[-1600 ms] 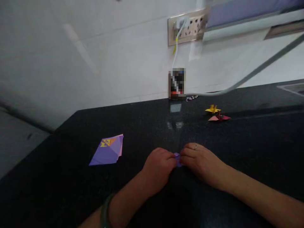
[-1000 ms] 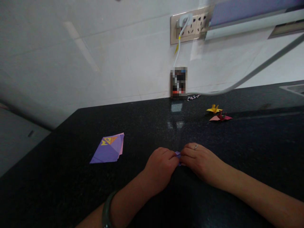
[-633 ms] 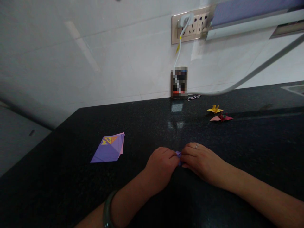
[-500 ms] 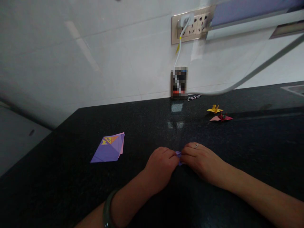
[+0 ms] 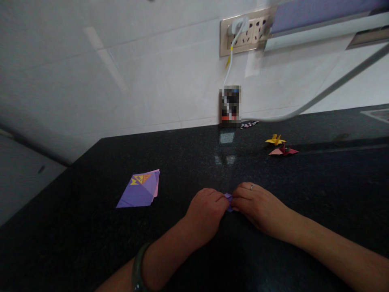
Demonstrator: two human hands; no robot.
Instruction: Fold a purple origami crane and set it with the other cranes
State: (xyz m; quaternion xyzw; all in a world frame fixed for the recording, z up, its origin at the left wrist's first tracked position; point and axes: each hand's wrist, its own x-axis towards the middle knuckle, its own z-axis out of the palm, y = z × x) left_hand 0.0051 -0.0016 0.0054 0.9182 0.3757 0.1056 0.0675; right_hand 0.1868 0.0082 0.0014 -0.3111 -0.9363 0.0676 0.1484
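Note:
My left hand (image 5: 206, 211) and my right hand (image 5: 258, 205) meet near the front middle of the black stone counter (image 5: 91, 243). Both have their fingers closed round a small purple folded paper (image 5: 228, 198), most of which is hidden between them. A dark bangle sits on my left wrist and a ring on my right hand. A stack of purple and pink paper sheets (image 5: 139, 190) lies flat to the left of my left hand.
A yellow paper crane (image 5: 275, 140) and a red paper crane (image 5: 283, 151) stand at the back right. A blurred small device (image 5: 230, 105) leans on the white tiled wall, cabled to a socket strip (image 5: 243, 34). A grey hose (image 5: 328, 91) crosses the right.
Both hands stay pressed together on the small purple paper, with only slight finger shifts. The view has drifted a little.

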